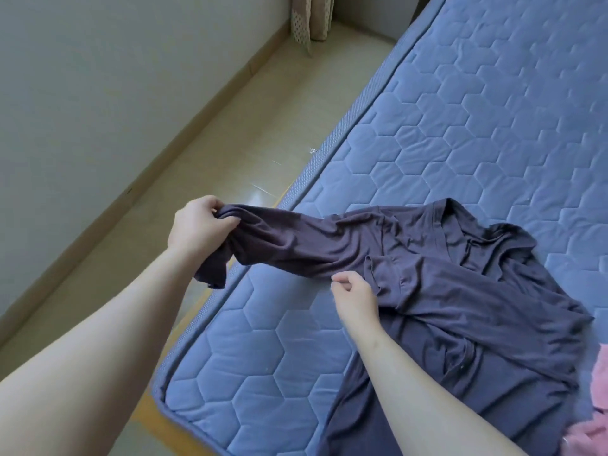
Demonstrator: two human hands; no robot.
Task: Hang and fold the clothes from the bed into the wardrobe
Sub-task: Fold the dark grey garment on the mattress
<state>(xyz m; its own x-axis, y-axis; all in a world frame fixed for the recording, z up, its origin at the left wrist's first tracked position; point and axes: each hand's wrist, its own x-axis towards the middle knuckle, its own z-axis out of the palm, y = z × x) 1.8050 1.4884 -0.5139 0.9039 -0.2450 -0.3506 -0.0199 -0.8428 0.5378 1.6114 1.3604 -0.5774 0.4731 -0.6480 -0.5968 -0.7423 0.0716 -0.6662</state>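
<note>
dark purple-grey jersey top (460, 291) on blue quilted mattress (460, 126) | sleeve (296, 241) is gripped by left hand (197, 228) | right hand (355, 297) grip: cannot be told

A plain, pale wall (82, 93) on the left. A light brown skirting board (158, 153) along the bottom of it. A smooth, creamy floor (263, 120) between wall and bed, shiny in one spot, with a few tiny white bits close to the bed's edge. A patterned curtain (312, 18) hanging down to the floor in the far corner. A big bed (493, 126) on the right, with a blue mattress stitched in six-sided shapes and a grey band round its edge. A bit of orange wood (164, 429) peeking out under the near corner. Soft, even light all over.
</note>
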